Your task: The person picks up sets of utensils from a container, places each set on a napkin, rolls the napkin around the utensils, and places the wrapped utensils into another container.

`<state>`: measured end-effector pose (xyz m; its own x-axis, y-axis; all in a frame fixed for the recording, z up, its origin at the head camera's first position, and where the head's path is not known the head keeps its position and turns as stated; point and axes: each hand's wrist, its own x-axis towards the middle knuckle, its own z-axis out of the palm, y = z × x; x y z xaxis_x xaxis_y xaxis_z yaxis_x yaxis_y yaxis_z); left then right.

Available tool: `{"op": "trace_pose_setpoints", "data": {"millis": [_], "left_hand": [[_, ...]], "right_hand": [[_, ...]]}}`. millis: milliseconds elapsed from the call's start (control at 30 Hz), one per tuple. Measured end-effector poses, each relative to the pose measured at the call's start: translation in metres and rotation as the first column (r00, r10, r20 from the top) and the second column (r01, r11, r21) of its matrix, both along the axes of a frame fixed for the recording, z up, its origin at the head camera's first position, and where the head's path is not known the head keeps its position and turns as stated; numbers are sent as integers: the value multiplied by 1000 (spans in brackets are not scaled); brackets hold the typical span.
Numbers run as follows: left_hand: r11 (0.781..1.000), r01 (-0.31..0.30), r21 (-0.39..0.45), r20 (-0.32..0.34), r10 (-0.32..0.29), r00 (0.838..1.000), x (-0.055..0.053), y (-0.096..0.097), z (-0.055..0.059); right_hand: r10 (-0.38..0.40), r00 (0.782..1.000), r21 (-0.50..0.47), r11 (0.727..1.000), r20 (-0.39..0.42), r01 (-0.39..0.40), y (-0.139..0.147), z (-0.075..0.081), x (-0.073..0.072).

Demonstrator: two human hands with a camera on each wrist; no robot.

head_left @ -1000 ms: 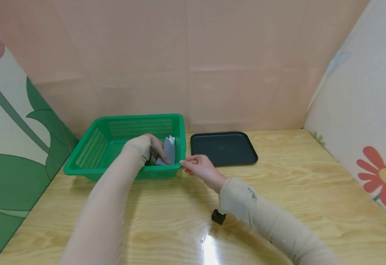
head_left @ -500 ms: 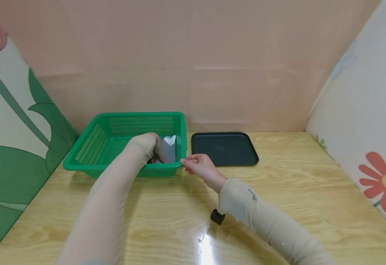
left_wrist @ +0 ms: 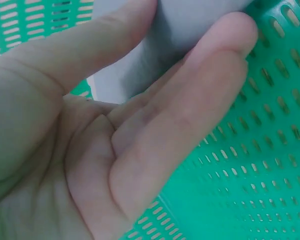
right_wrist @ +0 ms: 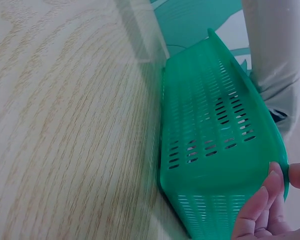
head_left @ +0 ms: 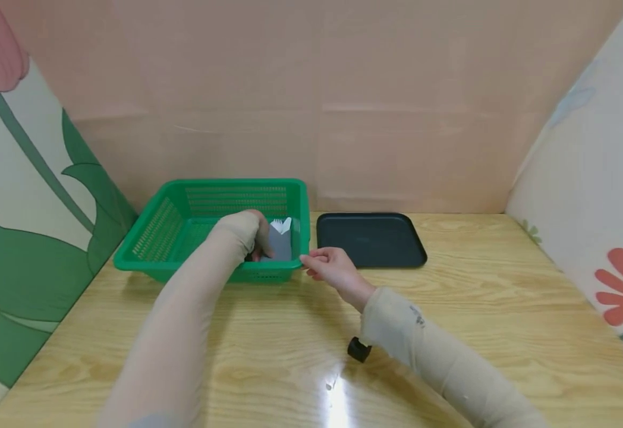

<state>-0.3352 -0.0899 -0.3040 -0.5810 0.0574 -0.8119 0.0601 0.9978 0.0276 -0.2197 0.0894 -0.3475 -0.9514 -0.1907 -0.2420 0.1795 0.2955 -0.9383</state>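
Observation:
My left hand (head_left: 262,236) reaches down into the right end of a green plastic basket (head_left: 236,183). There it holds a grey cutlery pouch (head_left: 282,242), from whose top a white fork and other white cutlery (head_left: 280,224) stick out. In the left wrist view, the thumb and fingers (left_wrist: 210,75) lie on either side of the grey pouch (left_wrist: 190,25). My right hand (head_left: 338,272) pinches the basket's near right corner. The right wrist view shows its thumb over the rim and its fingertips (right_wrist: 274,172) against the outer wall.
A black tray (head_left: 370,241) lies flat to the right of the basket, near the back wall. Below the right wrist is a small black block (head_left: 359,349). The wooden table (head_left: 268,356) meets painted panels at left and right.
The pouch has tipped from a slanted stance to lying flatter against the basket, its cutlery ends showing more. The right hand keeps its pinch on the rim; the head view has shifted slightly.

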Motion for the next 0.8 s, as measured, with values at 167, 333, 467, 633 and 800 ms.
{"op": "trace_pose_setpoints", "data": {"millis": [167, 333, 467, 633, 800], "left_hand": [[994, -77, -78, 0, 77, 997, 0, 14, 1], [978, -203, -39, -59, 200, 978, -2, 13, -7], [982, -187, 7, -106, 186, 977, -8, 6, -17], [979, -201, 32, -154, 203, 967, -14, 0, -20], [993, -115, 35, -124, 119, 985, -17, -9, -9]], "right_hand": [[3, 1000, 8, 1000, -12, -3, 6, -1, -1], [8, 1000, 3, 1000, -17, -8, 8, -6, -4], [15, 1000, 1, 1000, -7, -15, 8, -10, -6], [19, 1000, -6, 1000, 3, -19, 5, -14, -8], [34, 999, -21, 999, -6, -34, 3, -16, -12]]}}
